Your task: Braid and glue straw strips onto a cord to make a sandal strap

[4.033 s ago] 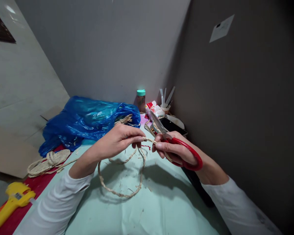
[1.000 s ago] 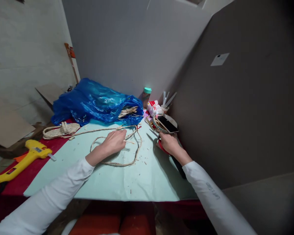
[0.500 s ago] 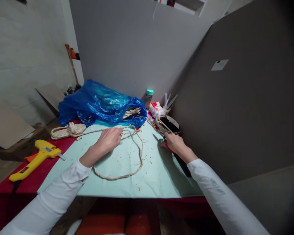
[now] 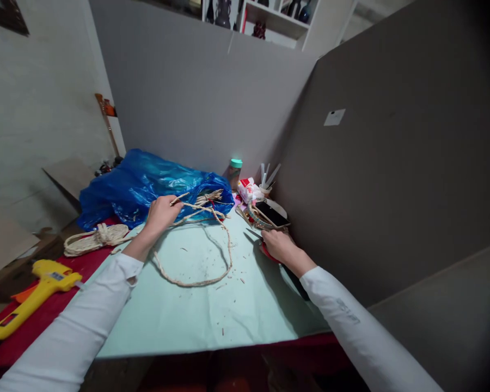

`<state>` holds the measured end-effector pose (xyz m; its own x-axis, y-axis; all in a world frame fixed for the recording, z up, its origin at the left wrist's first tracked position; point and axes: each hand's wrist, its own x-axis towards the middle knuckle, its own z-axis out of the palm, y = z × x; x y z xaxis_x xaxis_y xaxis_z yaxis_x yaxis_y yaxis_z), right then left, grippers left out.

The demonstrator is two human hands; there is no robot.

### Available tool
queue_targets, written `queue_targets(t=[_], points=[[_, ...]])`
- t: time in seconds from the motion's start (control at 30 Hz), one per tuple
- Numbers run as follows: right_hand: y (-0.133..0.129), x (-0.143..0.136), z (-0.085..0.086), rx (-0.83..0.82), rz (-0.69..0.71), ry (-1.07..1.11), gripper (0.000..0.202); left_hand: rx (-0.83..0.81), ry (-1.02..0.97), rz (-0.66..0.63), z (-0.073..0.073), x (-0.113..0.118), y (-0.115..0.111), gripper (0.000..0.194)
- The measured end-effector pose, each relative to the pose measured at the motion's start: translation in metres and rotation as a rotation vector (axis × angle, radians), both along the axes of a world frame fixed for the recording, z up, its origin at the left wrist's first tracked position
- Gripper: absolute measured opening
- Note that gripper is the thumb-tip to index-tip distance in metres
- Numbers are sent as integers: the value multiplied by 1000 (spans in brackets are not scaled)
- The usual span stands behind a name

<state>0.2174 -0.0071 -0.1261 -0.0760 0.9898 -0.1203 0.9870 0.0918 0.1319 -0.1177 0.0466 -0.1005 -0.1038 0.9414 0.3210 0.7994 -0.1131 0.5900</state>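
Straw-coloured braided cord [image 4: 196, 285] loops over the counter [image 4: 167, 321], left hand [image 4: 162, 212] pinching it, right hand [image 4: 283, 247] closed round red-handled scissors [image 4: 266, 250]; positioning seems the step, likely calling for blades kept clear.

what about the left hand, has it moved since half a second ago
Yes: against the blue bag, the left hand has risen in view, from below it to overlapping its lower edge.

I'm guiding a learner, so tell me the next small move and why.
Probably lay the scissors down near the phone: the right hand holds them nearby, while the left hand alone lifts the braided cord, so a second hand might help.
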Motion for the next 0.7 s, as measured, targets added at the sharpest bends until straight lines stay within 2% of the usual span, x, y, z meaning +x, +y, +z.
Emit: queue_targets(t=[0.1,0.2,0.27,0.33,0.47,0.6,0.7], points=[[4,-5,2,31,14,59,34,23,49,58,1,6,3,28],[6,-9,0,86,-7,150,34,54,70,31,-3,24,-3,41],[7,-15,-1,115,-23,229,32,54,63,-60,-6,44,-9,42],[7,-25,-2,145,-25,318,31,28,33,-171,-9,66,-15,32],[8,-58,-3,216,3,482,28,-28,-81,-368,-11,105,-21,26],[8,-84,-3,262,57,619,25,-75,-231,-446,-12,121,-17,28],[6,-88,-4,255,119,699,26,-133,-344,-445,-14,122,-15,26]])
